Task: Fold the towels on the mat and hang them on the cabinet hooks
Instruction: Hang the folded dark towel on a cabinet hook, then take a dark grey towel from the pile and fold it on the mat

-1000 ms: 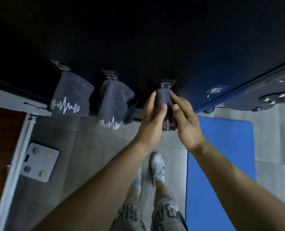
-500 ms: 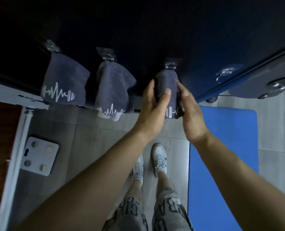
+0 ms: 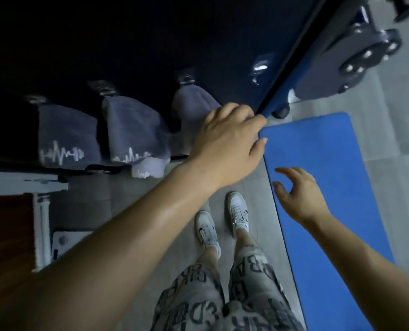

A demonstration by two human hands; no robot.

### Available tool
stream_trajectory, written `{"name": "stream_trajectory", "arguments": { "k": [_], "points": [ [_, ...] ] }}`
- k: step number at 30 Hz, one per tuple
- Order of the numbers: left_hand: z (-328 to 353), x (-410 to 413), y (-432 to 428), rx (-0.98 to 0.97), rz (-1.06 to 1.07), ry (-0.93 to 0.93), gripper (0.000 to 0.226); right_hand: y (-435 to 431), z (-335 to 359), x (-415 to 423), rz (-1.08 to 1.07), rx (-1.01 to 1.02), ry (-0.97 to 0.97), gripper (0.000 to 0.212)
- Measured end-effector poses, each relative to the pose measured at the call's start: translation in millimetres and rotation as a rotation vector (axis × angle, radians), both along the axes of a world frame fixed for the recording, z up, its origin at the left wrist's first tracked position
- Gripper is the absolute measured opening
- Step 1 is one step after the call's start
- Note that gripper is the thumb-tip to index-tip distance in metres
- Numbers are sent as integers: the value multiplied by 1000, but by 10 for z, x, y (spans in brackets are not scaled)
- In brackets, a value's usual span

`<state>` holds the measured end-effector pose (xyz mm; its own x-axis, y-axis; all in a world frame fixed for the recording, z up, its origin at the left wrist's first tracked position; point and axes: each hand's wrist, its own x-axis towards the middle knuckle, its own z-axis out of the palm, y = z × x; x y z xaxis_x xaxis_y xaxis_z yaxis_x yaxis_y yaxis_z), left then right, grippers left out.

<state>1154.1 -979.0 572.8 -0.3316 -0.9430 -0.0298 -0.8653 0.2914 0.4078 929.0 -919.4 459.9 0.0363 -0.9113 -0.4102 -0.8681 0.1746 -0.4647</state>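
Grey tiled floor (image 3: 91,192), white post (image 3: 42,225) at the left, brown wood (image 3: 7,218) beside it, white scale (image 3: 65,241) on the floor, grey metal plate (image 3: 337,68) with round bolts top right; dim light

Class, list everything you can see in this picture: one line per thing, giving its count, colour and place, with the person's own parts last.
towels: three, grey, each hanging from a hook
hooks: four, shiny metal, on the cabinet; rightmost bare
cabinet: one, black, across the top
mat: one, blue, on the floor, right
scale: one, white, floor lower left, partly hidden
metal plate: one, grey, bolted, upper right
floor: one, grey tiles, underfoot
shoes: two, white, beside the mat
shorts: one pair, grey with letters, bottom middle
left hand: one, open, before the rightmost towel
right hand: one, open, fingers spread, above the mat
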Motion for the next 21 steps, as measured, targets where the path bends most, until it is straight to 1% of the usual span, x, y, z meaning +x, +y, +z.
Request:
{"name": "stream_trajectory", "arguments": {
  "k": [3,6,9,14,18,21],
  "points": [
    [-43,-527,-17,182,-197,-141,41,364,57,-382,-67,-21,102,37],
    [-143,-1160,15,240,-372,-251,45,763,134,-798,-198,-14,174,40],
    [-240,-1867,69,242,-531,-322,47,1186,227,-1252,-356,6,198,43],
    [-234,-3282,282,193,-801,-403,52,1990,399,-2143,-662,38,217,44],
    [-154,-4561,650,148,-1008,-437,53,2708,521,-2877,-912,66,216,43],
    [-118,-5479,967,117,-1112,-450,52,3151,549,-3375,-1068,82,198,42]
  ]
}}
